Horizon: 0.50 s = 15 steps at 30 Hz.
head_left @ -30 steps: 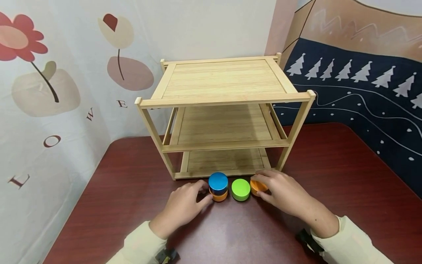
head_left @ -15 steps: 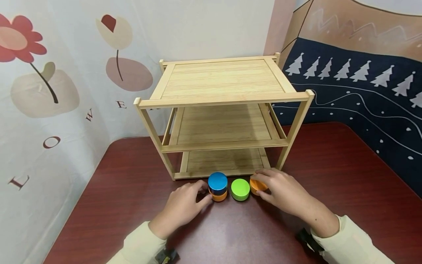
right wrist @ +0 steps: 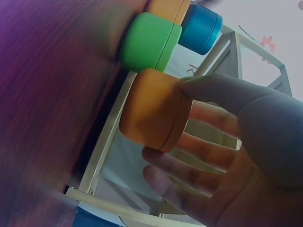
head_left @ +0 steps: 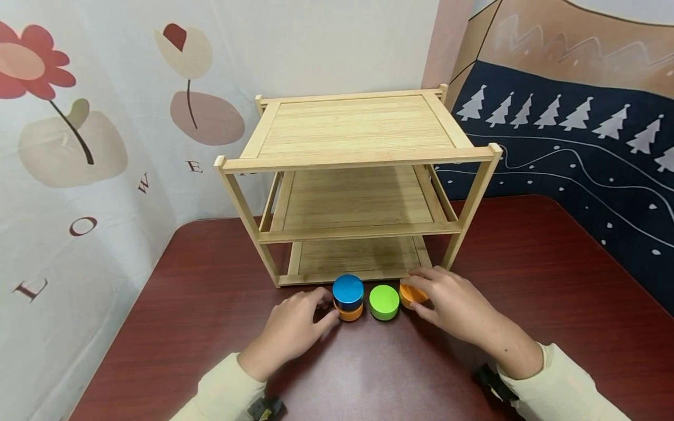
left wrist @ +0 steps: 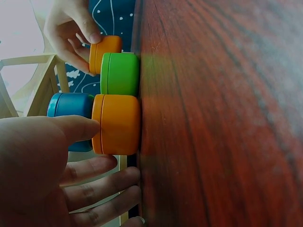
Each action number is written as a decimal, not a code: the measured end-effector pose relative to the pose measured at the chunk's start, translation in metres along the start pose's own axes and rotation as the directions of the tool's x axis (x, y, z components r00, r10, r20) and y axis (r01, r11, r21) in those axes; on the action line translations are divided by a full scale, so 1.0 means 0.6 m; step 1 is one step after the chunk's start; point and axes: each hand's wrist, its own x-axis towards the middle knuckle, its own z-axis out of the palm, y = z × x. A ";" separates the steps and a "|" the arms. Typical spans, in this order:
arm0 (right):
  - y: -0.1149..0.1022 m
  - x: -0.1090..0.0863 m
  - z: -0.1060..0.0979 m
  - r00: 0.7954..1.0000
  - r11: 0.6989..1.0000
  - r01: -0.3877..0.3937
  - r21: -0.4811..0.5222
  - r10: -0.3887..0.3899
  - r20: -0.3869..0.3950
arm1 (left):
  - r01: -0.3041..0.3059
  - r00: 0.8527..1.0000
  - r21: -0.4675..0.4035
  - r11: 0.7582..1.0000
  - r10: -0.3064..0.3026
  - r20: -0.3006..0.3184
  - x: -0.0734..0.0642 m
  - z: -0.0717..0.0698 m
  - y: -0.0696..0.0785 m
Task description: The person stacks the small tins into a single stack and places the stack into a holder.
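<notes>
An orange jar [head_left: 411, 298] near the wooden rack's [head_left: 360, 128] front right corner is pinched in the right hand [head_left: 450, 301], while the left hand [head_left: 292, 324] curls round a second orange jar [head_left: 350, 316], topped by a blue jar [head_left: 348, 291]; a green jar [head_left: 384, 302] stands between.

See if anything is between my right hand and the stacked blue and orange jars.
Yes: the green jar stands on the table between your right hand and the stack, and that hand itself holds the other orange jar.

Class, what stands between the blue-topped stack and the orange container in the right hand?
The green container, as the head view shows.
</notes>
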 end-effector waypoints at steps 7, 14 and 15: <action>0.000 0.000 -0.001 1.000 1.000 0.010 -0.006 -0.011 -0.015 | 0.002 1.000 0.001 1.000 -0.002 0.002 0.001 0.003 -0.001; -0.001 0.002 -0.003 1.000 1.000 -0.006 0.026 0.006 -0.008 | 0.000 1.000 0.000 1.000 0.000 0.002 0.002 0.003 -0.001; -0.001 0.002 -0.003 1.000 1.000 -0.009 0.028 0.009 -0.008 | -0.001 1.000 0.000 1.000 0.001 0.002 0.002 0.003 -0.002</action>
